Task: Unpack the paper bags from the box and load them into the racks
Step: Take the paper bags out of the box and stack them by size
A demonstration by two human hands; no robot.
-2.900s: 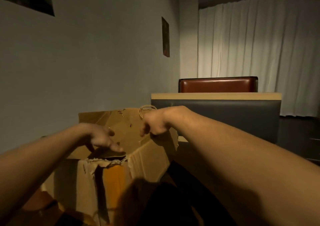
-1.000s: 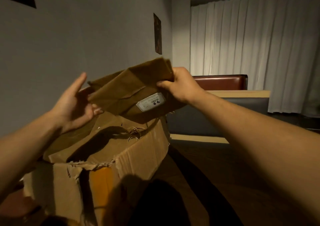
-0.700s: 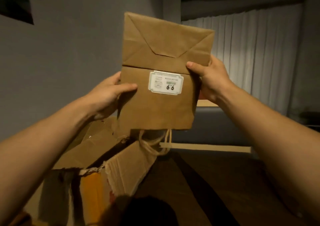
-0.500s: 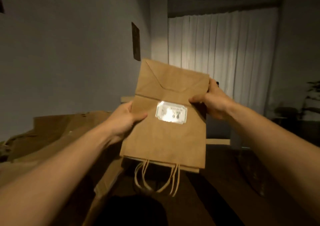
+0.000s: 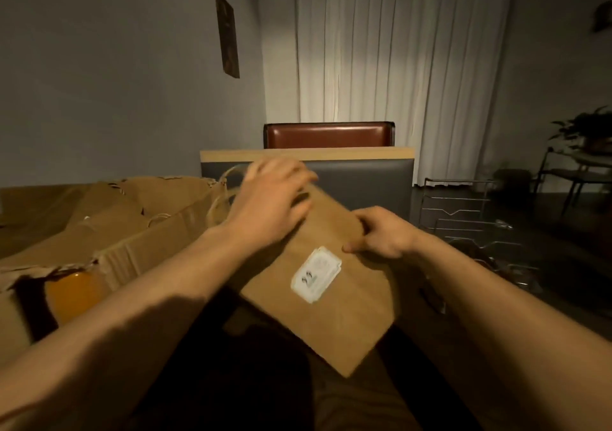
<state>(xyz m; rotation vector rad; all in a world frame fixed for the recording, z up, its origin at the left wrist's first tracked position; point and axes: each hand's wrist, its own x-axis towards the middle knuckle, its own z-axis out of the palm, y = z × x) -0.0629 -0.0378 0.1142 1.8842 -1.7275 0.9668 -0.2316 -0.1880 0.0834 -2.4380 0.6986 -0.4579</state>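
Observation:
A flat brown paper bag (image 5: pixel 334 318) with a white label (image 5: pixel 316 273) lies tilted in front of me, its folded bottom towards me and its twine handles (image 5: pixel 223 195) at the far left end. My left hand (image 5: pixel 271 205), blurred by motion, lies on top of the bag's far end with its fingers stretched out. My right hand (image 5: pixel 381 232) pinches the bag's right edge. The open cardboard box (image 5: pixel 139 242) with torn flaps stands at my left, with more brown bags and handles inside. Wire racks (image 5: pixel 463 212) stand on the dark surface to the right.
A dark counter with a wooden top (image 5: pixel 308 154) and a red-brown seat back (image 5: pixel 328 134) stand behind the bag. White curtains hang at the back. A chair and a plant (image 5: pixel 583 152) are at the far right. The box's front shows an orange patch (image 5: pixel 71 295).
The bag came out of the box, was held upright, and has now been turned over and lowered, handles away from me. My left hand has moved onto its top. The racks have come into view.

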